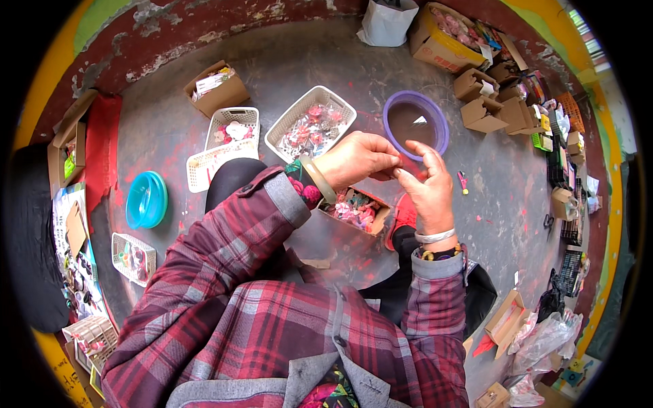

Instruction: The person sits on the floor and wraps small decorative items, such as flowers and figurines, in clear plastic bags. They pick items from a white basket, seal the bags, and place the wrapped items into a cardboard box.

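My left hand [364, 160] and my right hand [431, 190] meet in front of me, above a small cardboard box [377, 236] filled with pink and red hair ornaments [355, 208]. The left fingers are pinched together at their tips. Close against them, the right thumb and fingers curl inward around a small reddish thing [413, 166] that I cannot make out. Behind my hands, a white basket [275, 136] contains clear-wrapped pink and red pieces [316, 128]. The purple-rimmed basin [443, 112] stands just beyond my right hand.
Two smaller white baskets [197, 178] and an open carton [235, 90] are at the far left. Teal basins [146, 200] sit on the left. Cartons [484, 114] and crates line the right wall. Plastic bags [544, 343] lie lower right. A small pink-handled tool [463, 181] lies on the floor.
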Action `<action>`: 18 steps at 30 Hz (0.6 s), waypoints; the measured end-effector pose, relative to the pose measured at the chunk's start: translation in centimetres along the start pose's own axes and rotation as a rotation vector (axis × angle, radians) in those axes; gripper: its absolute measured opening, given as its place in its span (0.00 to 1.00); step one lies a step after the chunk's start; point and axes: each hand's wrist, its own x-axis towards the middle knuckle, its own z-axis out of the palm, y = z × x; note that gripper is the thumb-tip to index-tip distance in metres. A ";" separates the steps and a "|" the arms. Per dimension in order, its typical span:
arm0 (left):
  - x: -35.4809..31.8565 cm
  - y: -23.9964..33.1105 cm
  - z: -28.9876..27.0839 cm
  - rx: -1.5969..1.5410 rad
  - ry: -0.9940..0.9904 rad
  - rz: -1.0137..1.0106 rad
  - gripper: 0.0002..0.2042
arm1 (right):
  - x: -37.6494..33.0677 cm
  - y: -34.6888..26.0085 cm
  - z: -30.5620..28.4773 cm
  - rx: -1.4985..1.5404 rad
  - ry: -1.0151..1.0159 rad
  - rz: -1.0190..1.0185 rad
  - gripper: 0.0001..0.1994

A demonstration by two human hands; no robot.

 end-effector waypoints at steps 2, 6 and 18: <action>0.3 -0.2 -0.2 0.068 -0.033 -0.013 0.08 | 0.1 1.6 -0.9 0.379 -0.234 0.272 0.11; 0.1 0.4 0.4 0.305 -0.034 0.015 0.08 | -0.1 2.8 -1.6 0.540 -0.381 0.399 0.07; 0.3 -0.2 -0.4 0.347 -0.090 -0.050 0.08 | 0.2 2.8 -1.9 0.599 -0.391 0.556 0.05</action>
